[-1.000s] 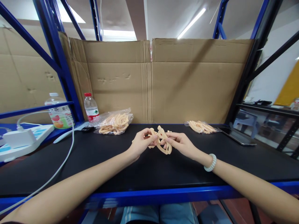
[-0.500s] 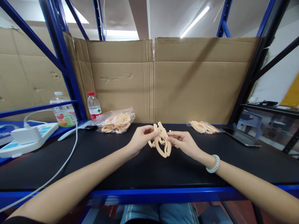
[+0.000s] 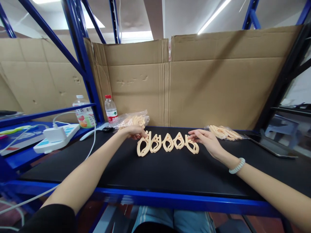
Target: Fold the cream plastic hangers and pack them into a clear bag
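Several cream plastic clips (image 3: pixel 167 143) lie in a row on the black shelf top (image 3: pixel 170 171). My left hand (image 3: pixel 132 131) pinches the top of the leftmost clip (image 3: pixel 143 147), fingers closed on it. My right hand (image 3: pixel 205 139) pinches the rightmost clip (image 3: pixel 193 146) at the other end of the row.
A clear bag of the same clips (image 3: pixel 133 119) lies behind my left hand, another bag (image 3: pixel 224 132) at the right. Two bottles (image 3: pixel 111 108) (image 3: pixel 83 114) stand at the back left beside a white power strip (image 3: pixel 57 137) with a cable. A tablet (image 3: pixel 269 144) lies far right. Cardboard walls the back.
The clips were bunched between both hands above the shelf; now they are spread in a row on the surface, hands apart at either end. The view has shifted left.
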Demonstrator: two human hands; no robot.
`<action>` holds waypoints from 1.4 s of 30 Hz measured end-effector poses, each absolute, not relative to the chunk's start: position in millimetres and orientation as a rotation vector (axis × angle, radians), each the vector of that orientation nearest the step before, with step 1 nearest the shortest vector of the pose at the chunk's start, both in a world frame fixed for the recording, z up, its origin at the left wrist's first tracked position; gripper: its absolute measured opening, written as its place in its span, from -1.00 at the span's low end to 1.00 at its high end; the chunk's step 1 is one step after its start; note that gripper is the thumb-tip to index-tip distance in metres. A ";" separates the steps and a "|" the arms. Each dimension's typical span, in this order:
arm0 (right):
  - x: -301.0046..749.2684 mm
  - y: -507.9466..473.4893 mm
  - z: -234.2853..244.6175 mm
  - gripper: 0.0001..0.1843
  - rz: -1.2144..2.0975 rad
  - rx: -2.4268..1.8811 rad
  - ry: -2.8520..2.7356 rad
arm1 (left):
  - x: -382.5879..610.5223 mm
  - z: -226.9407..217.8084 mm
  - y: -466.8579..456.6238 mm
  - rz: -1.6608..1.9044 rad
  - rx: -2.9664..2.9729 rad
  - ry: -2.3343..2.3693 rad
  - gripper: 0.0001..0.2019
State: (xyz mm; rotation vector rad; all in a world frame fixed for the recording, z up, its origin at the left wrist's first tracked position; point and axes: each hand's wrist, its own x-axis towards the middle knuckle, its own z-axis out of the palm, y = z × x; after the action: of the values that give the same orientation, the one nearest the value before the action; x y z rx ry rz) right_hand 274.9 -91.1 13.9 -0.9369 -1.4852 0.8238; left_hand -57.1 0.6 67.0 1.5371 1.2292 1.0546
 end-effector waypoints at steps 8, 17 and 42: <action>278.0 -87.5 12.3 -0.50 0.759 -0.972 -1.555 | -60.0 51.3 9.7 0.537 1.581 1.371 -0.78; 278.2 -93.5 10.4 -0.66 0.240 -1.060 -1.910 | -39.0 50.6 -20.8 0.750 1.890 1.539 -0.83; 275.3 -66.8 3.0 -0.23 0.066 -1.567 -2.557 | 28.1 22.1 -33.4 0.017 2.716 1.403 -0.29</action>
State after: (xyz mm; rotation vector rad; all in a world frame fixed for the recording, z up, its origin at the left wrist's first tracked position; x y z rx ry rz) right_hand 275.3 -66.8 3.0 -1.5674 -2.5569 0.0657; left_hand 28.1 -33.4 22.1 2.7156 1.4030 0.0169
